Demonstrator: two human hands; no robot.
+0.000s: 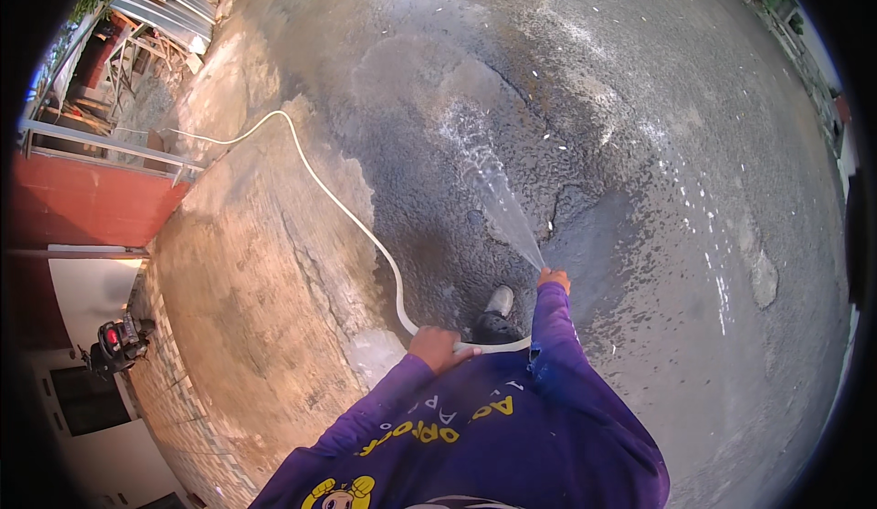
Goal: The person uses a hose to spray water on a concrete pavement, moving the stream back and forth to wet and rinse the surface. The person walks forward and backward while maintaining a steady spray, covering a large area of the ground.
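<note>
Well, the pale cream flexible hose point(399, 291) curves from the upper left of the frame to the lower centre, where my left hand point(437, 348) wraps closed around it; my right hand point(554, 278) seems clenched about its spraying end, though my fingers hide the opening. If that grip slackens, pressure could swing the clear fan of water point(517, 223) onto my greyish shoe point(500, 301). A hard tug might kink the upper-left bend; the dark wet pavement point(423, 207) could make me slip.

I'm getting bright daylight now, pale sheen on the wet road point(411, 189), straight edges bowing toward black corners.
</note>
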